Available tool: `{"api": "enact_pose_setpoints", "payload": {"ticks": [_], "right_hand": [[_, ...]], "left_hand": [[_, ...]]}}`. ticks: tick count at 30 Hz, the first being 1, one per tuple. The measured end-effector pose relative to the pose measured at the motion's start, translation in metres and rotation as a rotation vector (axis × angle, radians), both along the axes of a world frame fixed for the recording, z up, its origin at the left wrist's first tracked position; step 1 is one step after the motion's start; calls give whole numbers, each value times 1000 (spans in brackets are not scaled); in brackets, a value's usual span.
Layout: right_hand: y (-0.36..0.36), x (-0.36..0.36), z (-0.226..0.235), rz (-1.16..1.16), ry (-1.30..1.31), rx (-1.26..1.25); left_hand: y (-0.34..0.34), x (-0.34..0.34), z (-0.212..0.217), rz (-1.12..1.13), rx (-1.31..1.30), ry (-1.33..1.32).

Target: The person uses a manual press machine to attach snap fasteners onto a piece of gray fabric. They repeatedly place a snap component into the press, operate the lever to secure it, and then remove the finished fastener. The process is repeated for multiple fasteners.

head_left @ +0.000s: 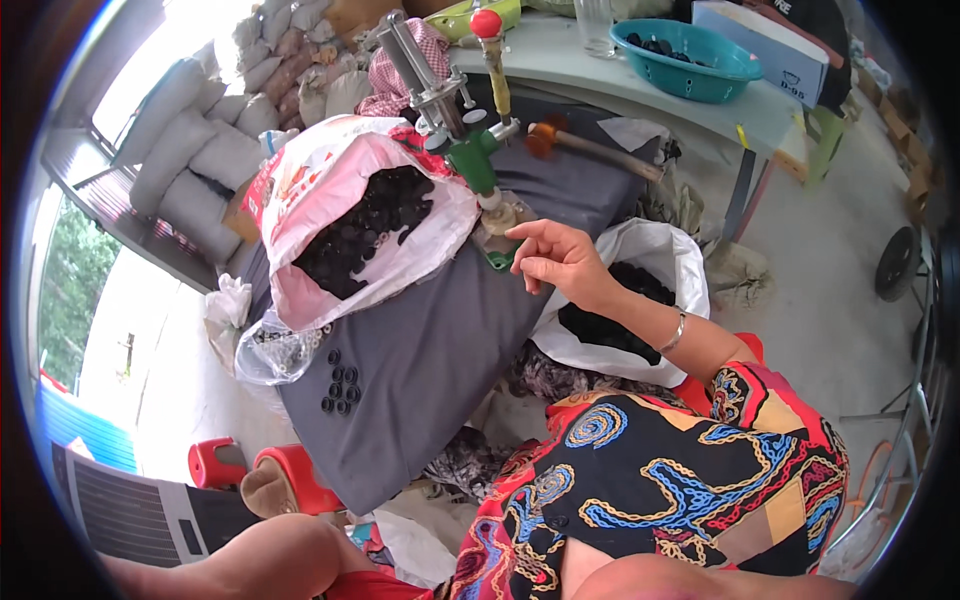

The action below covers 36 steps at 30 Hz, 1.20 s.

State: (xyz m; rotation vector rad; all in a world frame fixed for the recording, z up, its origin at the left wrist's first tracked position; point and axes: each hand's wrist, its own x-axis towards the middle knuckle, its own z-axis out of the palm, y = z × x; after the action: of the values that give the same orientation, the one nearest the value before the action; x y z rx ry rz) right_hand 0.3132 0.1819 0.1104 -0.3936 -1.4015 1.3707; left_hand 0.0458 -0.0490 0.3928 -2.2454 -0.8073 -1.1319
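Observation:
My right hand (562, 262) reaches from the right over the dark grey cloth, close to the base of a green hand press (472, 160). Its thumb and forefinger are apart, and nothing shows between them. The press has a lever topped by a red ball (486, 23). To its left, a large pink-lined sack (430, 240) lies with its mouth open, full of small black round parts (350, 240). Under my right forearm, a white sack (690, 290) holds more black parts (610, 325). Several black rings (342, 385) lie grouped on the cloth (400, 370). My left hand is out of view.
A clear bag of small rings (283, 345) sits at the cloth's left edge. Behind the press lies a mallet-like tool (600, 152) with an orange head. A teal basin (690, 75) and a blue-white box (765, 50) stand on the far table. Red stools (290, 475) are at lower left.

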Motion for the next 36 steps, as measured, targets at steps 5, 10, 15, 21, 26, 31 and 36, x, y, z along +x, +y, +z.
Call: {"api": "enact_pose_setpoints", "payload": {"ticks": [5,10,15,21,26,31,36], "right_hand": [[-3,-7,12,19,-15,23],[-11,-6,3,24,-73,12],[-27,-16,-1,-4,-123,-3],[-28,-7,-2,3,-53,-75],[-25,4,13,39,-65,-29],[-14,8,29,66,-49,28],[-6,-2,42,3,-17,194]], "left_hand": [[2,10,-3,-8,19,1],[0,10,-9,-41,19,-19],[-7,14,-14,-129,45,-11],[6,36,-6,-243,17,49],[7,56,-24,-305,-35,41],[-7,73,-28,-310,-74,121],[-4,114,-39,-177,-90,34]]}}
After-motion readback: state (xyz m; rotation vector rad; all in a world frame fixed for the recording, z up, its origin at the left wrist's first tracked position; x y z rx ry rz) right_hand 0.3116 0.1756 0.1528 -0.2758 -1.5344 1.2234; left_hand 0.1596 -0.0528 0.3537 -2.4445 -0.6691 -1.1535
